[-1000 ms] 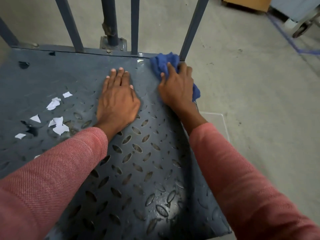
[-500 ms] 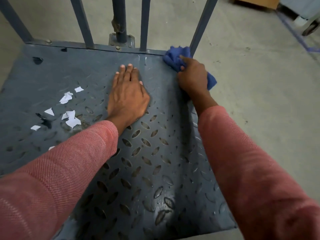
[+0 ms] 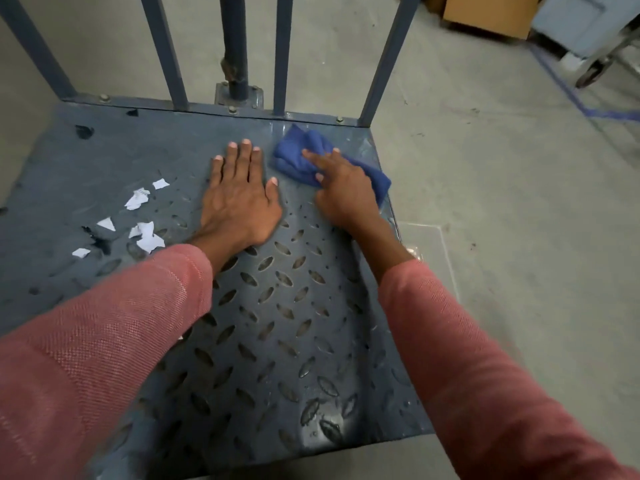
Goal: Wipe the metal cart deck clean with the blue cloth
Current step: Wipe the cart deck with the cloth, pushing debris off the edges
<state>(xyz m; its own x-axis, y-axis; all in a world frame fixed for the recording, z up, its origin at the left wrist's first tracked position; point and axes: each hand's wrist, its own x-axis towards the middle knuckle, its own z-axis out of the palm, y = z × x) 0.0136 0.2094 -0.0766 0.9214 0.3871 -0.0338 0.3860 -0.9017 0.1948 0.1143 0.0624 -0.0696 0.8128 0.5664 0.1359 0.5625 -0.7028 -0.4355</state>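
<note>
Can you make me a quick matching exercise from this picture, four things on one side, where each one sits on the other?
Things:
1. blue cloth
2. left hand
3. paper scraps
4. cardboard box

Places:
A. flat on the deck's middle
B. on the floor, far right
C. far right corner of the deck, under the right hand
D. left part of the deck

Pairs: 1-C, 2-A, 3-D, 4-B

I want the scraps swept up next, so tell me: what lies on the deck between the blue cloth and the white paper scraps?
In the head view, only the left hand, pressed flat on the deck, lies between the blue cloth and the paper scraps.
</note>
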